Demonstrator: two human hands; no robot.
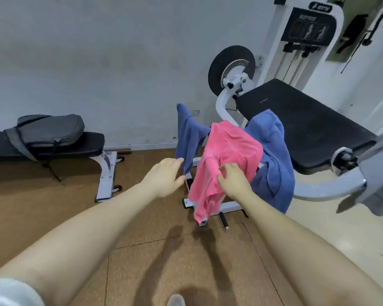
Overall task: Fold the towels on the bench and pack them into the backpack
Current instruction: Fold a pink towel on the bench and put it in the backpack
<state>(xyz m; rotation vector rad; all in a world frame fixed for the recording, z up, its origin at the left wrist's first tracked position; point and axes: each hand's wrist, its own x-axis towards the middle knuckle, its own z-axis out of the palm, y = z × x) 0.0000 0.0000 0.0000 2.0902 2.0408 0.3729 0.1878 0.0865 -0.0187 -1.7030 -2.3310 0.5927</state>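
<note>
I see the grey backpack (49,131) lying closed on the flat bench (82,144) at left. Between that bench and the machine is bare wooden floor (142,239). The pink towel (226,160) and blue towel (272,155) hang over the machine's frame. My right hand (234,182) pinches the pink towel; my left hand (164,177), fingers straight, touches the blue towel's hanging corner.

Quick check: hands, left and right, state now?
Left hand: open, fingers reaching the blue towel.
Right hand: gripping the pink towel.
</note>
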